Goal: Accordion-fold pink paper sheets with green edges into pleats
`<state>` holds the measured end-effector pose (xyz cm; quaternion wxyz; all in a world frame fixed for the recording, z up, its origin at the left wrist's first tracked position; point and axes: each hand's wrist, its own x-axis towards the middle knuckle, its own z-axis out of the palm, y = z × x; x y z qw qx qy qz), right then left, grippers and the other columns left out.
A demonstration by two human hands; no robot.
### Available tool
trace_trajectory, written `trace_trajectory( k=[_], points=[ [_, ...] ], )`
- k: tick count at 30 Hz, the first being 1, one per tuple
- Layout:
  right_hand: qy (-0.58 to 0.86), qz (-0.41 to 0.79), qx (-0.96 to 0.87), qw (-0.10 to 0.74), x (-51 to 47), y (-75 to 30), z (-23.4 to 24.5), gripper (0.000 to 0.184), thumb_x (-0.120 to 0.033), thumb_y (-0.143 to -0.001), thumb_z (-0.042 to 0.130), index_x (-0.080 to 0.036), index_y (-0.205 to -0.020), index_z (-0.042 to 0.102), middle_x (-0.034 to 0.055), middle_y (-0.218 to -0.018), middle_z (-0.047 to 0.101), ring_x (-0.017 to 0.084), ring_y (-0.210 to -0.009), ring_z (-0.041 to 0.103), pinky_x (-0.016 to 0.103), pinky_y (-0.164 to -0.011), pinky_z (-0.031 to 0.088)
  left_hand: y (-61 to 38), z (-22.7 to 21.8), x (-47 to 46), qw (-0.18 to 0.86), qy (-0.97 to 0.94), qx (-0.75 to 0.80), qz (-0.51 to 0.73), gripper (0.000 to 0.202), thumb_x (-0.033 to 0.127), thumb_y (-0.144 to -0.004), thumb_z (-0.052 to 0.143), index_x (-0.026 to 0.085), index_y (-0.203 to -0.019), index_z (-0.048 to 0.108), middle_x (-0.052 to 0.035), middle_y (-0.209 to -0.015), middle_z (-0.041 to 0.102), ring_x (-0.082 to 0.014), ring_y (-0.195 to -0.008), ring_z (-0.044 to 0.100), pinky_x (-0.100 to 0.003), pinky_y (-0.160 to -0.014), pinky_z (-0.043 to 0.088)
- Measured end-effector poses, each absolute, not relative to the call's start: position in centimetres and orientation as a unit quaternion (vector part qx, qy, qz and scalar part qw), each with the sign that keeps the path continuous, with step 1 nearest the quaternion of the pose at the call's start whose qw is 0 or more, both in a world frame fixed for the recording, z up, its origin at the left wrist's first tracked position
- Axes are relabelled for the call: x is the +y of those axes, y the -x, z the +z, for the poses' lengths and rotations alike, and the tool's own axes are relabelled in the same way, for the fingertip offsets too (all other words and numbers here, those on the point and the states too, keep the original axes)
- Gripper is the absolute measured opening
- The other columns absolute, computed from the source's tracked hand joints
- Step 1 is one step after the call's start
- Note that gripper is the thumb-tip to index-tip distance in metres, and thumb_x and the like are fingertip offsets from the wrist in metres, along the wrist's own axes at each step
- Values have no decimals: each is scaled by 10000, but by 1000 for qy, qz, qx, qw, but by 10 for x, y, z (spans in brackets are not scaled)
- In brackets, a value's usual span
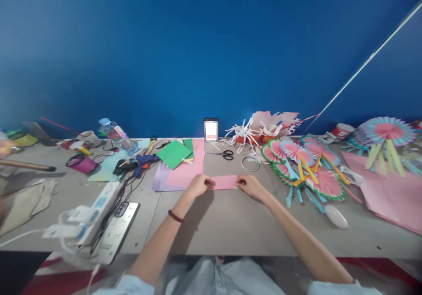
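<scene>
A pink paper strip (224, 182) stretches between my two hands, just above the grey table. My left hand (199, 185) pinches its left end, with fingers closed on the paper. At the strip's right end my right hand (250, 185) grips it the same way, and a bit of green shows under those fingertips. Beyond my left hand lie pink paper sheets (180, 178) over a purple sheet (159, 178), topped by green paper (174, 153). Black-handled scissors (227, 154) rest past the strip, with a roll of wire or tape (249, 163) to their right.
Finished paper fans (326, 183) pile up at the right, near a white computer mouse (336, 216). On the left are a phone (116, 233), a white power strip (100, 211) with cables, and a tilted plastic bottle (118, 136). A blue partition (211, 57) stands behind the table.
</scene>
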<state>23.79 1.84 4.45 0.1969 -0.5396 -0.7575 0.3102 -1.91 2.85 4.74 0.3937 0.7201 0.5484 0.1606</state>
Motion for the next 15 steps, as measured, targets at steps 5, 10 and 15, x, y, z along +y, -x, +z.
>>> trace_trajectory(
  k=[5,10,15],
  points=[
    [544,309,-758,185,19,-238,45,159,-203,-727,581,-141,-763,723,34,-692,680,147,-649,568,237,-627,390,22,37,32,405,-709,553,166,137,174,-698,694,134,-818,746,-80,-869,764,-209,-846,708,-279,-791,515],
    [545,305,-760,181,18,-238,47,155,-197,-732,586,-143,-763,728,34,-698,680,145,-658,572,237,-645,395,21,36,29,402,-710,552,173,117,158,-688,699,131,-796,735,-84,-877,762,-213,-852,707,-289,-803,514],
    [543,301,-762,185,19,-238,44,144,-175,-732,587,-147,-755,726,34,-696,683,142,-655,571,237,-642,395,20,42,25,386,-722,546,178,79,139,-689,686,146,-759,723,-68,-884,758,-213,-862,695,-289,-800,509]
  ],
)
